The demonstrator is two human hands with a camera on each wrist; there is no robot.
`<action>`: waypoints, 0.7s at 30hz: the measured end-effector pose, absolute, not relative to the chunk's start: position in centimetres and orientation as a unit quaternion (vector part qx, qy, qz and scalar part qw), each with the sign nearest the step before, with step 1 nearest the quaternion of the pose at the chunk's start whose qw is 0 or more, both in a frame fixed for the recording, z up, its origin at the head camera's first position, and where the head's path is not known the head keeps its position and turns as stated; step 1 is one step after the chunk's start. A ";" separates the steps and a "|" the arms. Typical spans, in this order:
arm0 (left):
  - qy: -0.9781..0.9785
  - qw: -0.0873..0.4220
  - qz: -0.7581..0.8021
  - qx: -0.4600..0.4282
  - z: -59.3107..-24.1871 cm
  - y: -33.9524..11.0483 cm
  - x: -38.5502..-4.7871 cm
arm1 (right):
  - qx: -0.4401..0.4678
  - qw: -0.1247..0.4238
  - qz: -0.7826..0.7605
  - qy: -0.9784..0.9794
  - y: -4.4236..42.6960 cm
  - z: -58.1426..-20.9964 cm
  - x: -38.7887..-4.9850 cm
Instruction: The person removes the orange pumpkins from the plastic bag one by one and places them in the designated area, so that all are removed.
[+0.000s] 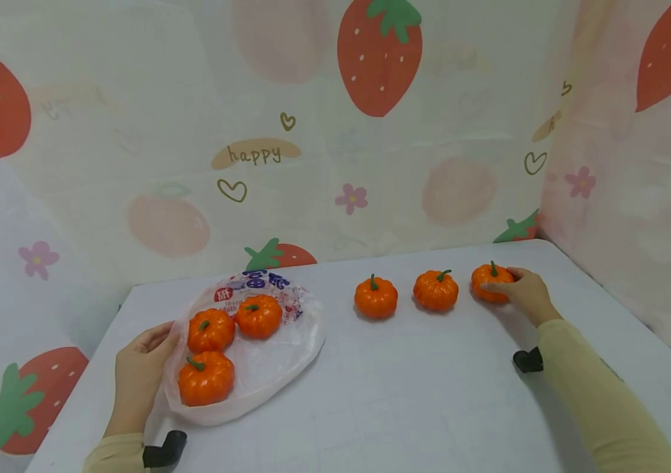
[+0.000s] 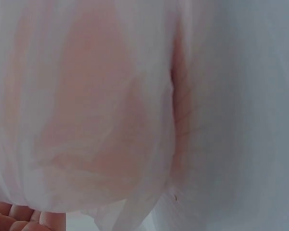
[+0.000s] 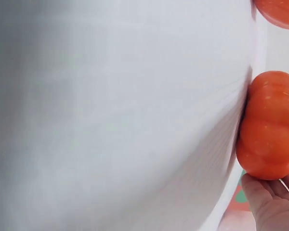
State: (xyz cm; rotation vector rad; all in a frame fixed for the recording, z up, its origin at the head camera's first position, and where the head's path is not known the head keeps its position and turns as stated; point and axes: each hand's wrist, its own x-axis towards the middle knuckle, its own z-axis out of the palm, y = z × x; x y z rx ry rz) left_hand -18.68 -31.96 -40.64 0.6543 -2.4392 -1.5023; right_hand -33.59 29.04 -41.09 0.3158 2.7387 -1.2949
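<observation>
A white plastic bag (image 1: pixel 276 374) with blue and red print lies spread open at the left of the table. Three small orange pumpkins sit in it: a front one (image 1: pixel 206 379), a middle one (image 1: pixel 210 330) and a rear one (image 1: pixel 259 316). My left hand (image 1: pixel 142 368) pinches the bag's left edge; in the left wrist view the bag (image 2: pixel 101 187) covers most of that hand's work. At the right, my right hand (image 1: pixel 526 294) grips the rightmost pumpkin (image 1: pixel 489 284) between thumb and fingers. The right wrist view shows this pumpkin (image 3: pixel 269 127) against the white table surface.
Two more pumpkins stand in a row left of the gripped one: a near neighbour (image 1: pixel 436 290) and a farther one (image 1: pixel 375 297). The white table (image 1: pixel 383 394) ends at a strawberry-printed cloth wall (image 1: pixel 371 151) behind and at both sides.
</observation>
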 end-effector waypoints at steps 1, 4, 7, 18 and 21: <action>-0.826 0.101 -0.509 0.222 -40.6 -31.9 -18.7 | 0.104 0.048 -0.425 0.898 29.1 -41.1 -33.6; -0.826 0.099 -0.508 0.221 -40.6 -31.9 -18.7 | 0.103 0.049 -0.426 0.897 29.1 -41.1 -33.6; -0.827 0.101 -0.506 0.222 -40.5 -31.8 -18.7 | 0.101 0.053 -0.429 0.896 29.1 -41.0 -33.6; -0.825 0.110 -0.505 0.228 -40.7 -31.9 -19.0 | 0.067 -0.055 -0.451 0.888 26.1 -38.7 -31.7; -0.827 0.108 -0.501 0.230 -40.7 -32.0 -19.1 | 0.029 -0.071 -0.462 0.883 23.7 -37.7 -30.4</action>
